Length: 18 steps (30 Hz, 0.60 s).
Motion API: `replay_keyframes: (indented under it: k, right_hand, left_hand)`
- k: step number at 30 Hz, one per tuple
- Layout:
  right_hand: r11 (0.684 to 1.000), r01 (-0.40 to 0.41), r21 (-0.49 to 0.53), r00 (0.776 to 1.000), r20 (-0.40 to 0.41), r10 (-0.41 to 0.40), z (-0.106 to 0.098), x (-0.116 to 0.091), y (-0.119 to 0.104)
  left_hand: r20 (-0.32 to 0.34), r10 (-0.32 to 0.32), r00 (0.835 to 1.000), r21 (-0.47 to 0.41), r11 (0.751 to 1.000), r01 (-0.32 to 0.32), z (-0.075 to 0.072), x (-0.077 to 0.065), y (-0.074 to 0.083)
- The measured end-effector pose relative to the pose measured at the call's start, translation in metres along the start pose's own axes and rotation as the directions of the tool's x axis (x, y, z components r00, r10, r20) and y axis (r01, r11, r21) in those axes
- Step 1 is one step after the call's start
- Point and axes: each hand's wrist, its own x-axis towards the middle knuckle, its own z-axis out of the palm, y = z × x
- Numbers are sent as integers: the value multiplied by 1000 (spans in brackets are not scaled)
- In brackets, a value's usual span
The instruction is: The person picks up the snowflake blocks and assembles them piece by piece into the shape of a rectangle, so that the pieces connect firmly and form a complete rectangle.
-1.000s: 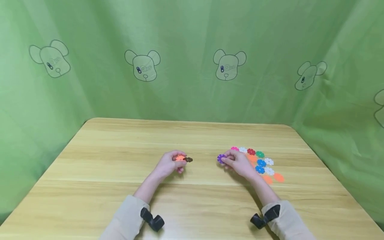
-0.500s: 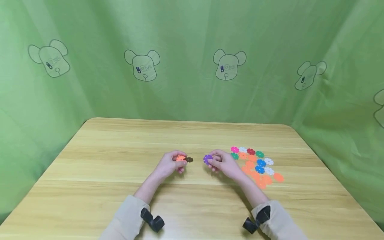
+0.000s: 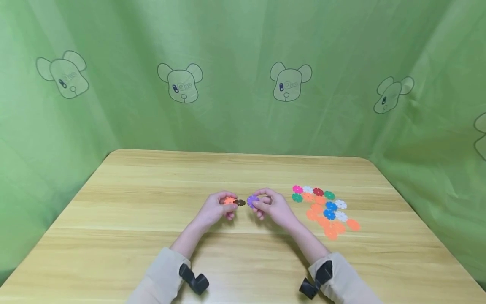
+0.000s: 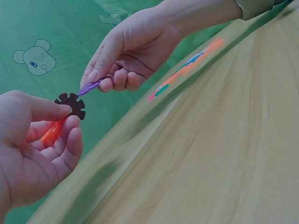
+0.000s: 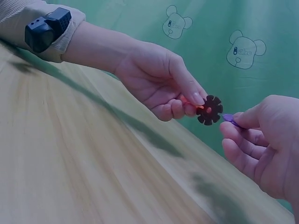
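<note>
Above the middle of the table, my left hand (image 3: 214, 209) pinches an orange snowflake disc (image 3: 229, 201) joined to a dark brown snowflake disc (image 3: 239, 202). In the left wrist view the notched brown disc (image 4: 70, 106) stands crosswise at the thumb tip. My right hand (image 3: 274, 207) holds a purple snowflake disc (image 3: 252, 201) between thumb and fingers. In the right wrist view the purple disc's edge (image 5: 230, 119) points at the rim of the brown disc (image 5: 211, 110), its plane turned across it. Fingers hide part of the orange disc.
Right of my right hand lies a loose spread of flat discs: several orange ones (image 3: 317, 209), blue ones (image 3: 329, 214), white ones (image 3: 341, 204), green ones (image 3: 329, 195), a pink one (image 3: 297, 189) and a red one (image 3: 318, 192). A green curtain (image 3: 235, 118) hangs behind the wooden table (image 3: 243, 261).
My right hand has moved left with the purple disc, from beside the spread of discs up to the brown one. My left hand has stayed almost still.
</note>
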Motion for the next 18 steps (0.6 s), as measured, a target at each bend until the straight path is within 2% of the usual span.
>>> replay_keyframes:
  k: [9, 11, 16, 18]
  right_hand:
    - [1000, 7, -6, 1000, -12, -7, 6, 0, 1]
    - [1000, 16, -8, 1000, -15, -16, 7, 1, 1]
    - [999, 35, -20, 999, -31, -36, 10, 0, 1]
    - [999, 44, -24, 998, -39, -45, 12, 0, 1]
  left_hand:
    - [0, 1, 1000, -21, 1000, -1, 1, 0, 0]
    - [7, 6, 1000, -17, 1000, -6, 2, -3, 6]
    - [13, 25, 1000, -19, 1000, -25, 2, -4, 5]
    - [10, 42, 999, -25, 999, -42, 2, -1, -1]
